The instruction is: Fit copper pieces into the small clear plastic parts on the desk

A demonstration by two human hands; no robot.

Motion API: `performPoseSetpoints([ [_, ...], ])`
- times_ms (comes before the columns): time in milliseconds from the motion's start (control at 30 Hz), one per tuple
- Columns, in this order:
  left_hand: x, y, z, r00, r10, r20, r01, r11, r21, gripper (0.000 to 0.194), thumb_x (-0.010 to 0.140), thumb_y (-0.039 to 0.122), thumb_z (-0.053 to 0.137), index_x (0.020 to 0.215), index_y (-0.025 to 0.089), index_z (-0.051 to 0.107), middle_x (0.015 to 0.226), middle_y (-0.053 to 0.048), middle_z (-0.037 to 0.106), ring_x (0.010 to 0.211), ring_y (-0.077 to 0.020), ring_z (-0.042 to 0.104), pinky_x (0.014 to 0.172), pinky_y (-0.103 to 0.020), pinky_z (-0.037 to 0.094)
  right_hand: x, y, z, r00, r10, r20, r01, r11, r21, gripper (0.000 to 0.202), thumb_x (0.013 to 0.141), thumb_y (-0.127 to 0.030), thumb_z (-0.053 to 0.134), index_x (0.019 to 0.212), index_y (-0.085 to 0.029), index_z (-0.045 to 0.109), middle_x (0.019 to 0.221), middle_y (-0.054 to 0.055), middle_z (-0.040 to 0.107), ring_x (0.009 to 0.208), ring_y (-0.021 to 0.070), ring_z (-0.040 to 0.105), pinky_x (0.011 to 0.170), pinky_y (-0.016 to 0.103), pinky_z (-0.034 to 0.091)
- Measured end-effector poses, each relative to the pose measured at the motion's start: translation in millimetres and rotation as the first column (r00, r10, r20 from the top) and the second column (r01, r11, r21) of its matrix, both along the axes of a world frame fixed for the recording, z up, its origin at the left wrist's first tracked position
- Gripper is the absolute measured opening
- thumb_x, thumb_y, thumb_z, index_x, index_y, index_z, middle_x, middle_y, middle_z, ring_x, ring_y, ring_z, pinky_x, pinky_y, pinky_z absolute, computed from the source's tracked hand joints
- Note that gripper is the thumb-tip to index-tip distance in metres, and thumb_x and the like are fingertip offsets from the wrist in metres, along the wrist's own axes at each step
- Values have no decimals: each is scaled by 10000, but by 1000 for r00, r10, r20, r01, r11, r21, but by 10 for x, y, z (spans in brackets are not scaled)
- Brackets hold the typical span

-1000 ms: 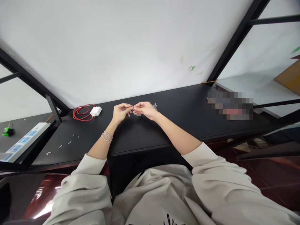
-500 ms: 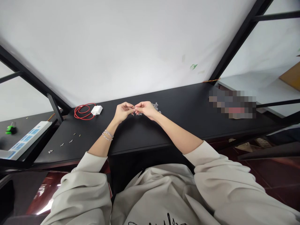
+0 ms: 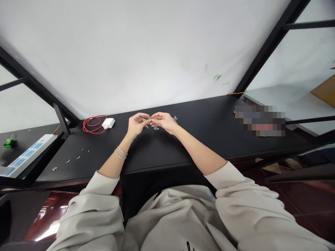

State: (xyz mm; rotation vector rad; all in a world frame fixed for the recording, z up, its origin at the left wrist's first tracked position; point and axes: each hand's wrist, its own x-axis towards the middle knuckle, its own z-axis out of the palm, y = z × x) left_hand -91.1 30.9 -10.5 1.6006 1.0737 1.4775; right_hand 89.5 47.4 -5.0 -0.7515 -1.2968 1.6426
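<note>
Over the far middle of the black table, my left hand (image 3: pixel 138 124) and my right hand (image 3: pixel 163 121) meet at the fingertips. Both are closed in a pinch. Whatever sits between the fingers is too small and too covered to make out. Behind and beneath my right hand lie small clear pieces (image 3: pixel 156 128), partly hidden by it. Several tiny metallic and whitish parts (image 3: pixel 78 157) are scattered on the table to the left of my left forearm.
A white charger (image 3: pixel 108 123) with a coiled red cable (image 3: pixel 91 124) lies at the table's back left. Farther left stands a white power strip (image 3: pixel 31 155), with a green-and-black object (image 3: pixel 10 142) beyond it. A pixelated item (image 3: pixel 260 120) rests on the right of the black table (image 3: pixel 209 129).
My hands stay together at nearly the same spot, with the fingers shifted slightly. More of the clear pieces below them now shows. The whole view has tilted a little.
</note>
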Motion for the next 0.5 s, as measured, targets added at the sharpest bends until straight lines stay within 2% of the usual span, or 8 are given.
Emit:
performPoseSetpoints([
  [233, 15, -29, 28, 999, 23, -37, -21, 999, 33, 403, 644, 397, 923, 902, 153, 733, 885, -83, 764, 520, -100, 583, 450, -248, 468, -11, -11, -14, 997, -2, -82, -1, 999, -36, 174, 816, 8, 770, 826, -152, 703, 914, 68, 795, 888, 161, 766, 966, 348, 626],
  [500, 6, -10, 14, 997, 28, -72, -24, 998, 50, 353, 665, 393, 901, 871, 154, 743, 893, -83, 766, 534, -107, 591, 440, -245, 464, -5, -7, -28, 994, 1, -110, -4, 999, -33, 201, 766, 0, 830, 814, -155, 711, 881, 50, 789, 890, 163, 767, 1014, 382, 611],
])
